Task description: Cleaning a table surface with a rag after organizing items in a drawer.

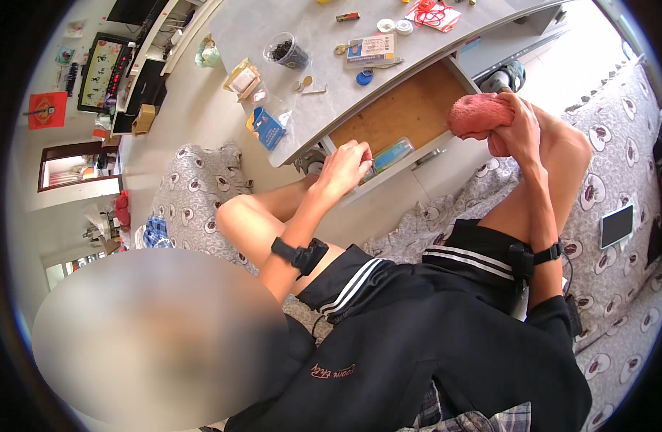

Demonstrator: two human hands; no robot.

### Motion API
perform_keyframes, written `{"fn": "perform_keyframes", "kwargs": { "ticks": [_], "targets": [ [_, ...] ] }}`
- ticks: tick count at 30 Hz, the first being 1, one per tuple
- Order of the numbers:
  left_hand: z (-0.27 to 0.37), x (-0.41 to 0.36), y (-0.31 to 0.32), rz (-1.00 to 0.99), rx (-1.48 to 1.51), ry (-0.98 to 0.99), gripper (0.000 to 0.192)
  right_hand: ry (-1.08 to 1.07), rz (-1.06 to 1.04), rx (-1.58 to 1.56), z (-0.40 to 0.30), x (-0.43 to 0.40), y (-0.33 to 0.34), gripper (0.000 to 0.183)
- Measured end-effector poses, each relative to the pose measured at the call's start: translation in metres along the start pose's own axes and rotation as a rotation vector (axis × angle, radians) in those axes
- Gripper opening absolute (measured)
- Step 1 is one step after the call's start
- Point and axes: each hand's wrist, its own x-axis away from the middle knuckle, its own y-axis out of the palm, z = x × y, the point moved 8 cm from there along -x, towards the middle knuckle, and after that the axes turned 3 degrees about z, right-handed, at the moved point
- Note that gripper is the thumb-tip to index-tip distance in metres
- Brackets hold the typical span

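Observation:
A bunched red cloth [479, 116] is gripped in my right hand [520, 129], held above my right knee at the drawer's right end. My left hand [346, 164] hovers at the left front corner of the pulled-out drawer [412, 105], its fingers curled. Whether anything small is between those fingertips cannot be seen. Beside them, in the drawer, lies a clear plastic case [394, 154] with blue and green showing. The rest of the visible drawer floor is bare wood.
On the grey table [331, 116] stand a plastic cup with dark contents [288, 52], a blue box [266, 128], a paper packet [242, 80], a flat card box [371, 49], a blue round tag [365, 77] and a battery [347, 17]. A phone [616, 226] lies on the patterned sofa cover [593, 186].

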Motion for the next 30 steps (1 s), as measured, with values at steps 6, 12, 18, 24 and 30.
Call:
{"fn": "perform_keyframes", "kwargs": {
  "ticks": [6,12,18,24,30],
  "targets": [
    [-0.045,-0.024,0.025,0.128,-0.058,-0.094,0.013,0.012,-0.016,-0.005,-0.002,-0.001,-0.001,0.045],
    [-0.101,-0.043,0.040,0.121,-0.032,-0.429,0.012,0.007,-0.013,-0.005,0.001,-0.001,0.000,0.046],
    [-0.105,-0.039,0.044,0.330,-0.409,-0.416,0.022,0.028,-0.034,-0.012,0.003,-0.001,0.004,0.047],
    [-0.113,-0.035,0.057,0.054,-0.381,-0.491,0.027,0.038,-0.018,0.032,0.004,0.000,-0.002,0.048],
    [-0.123,-0.038,0.067,0.081,-0.434,-0.403,0.020,0.027,-0.026,0.014,0.003,0.000,0.003,0.047]
  ]
}}
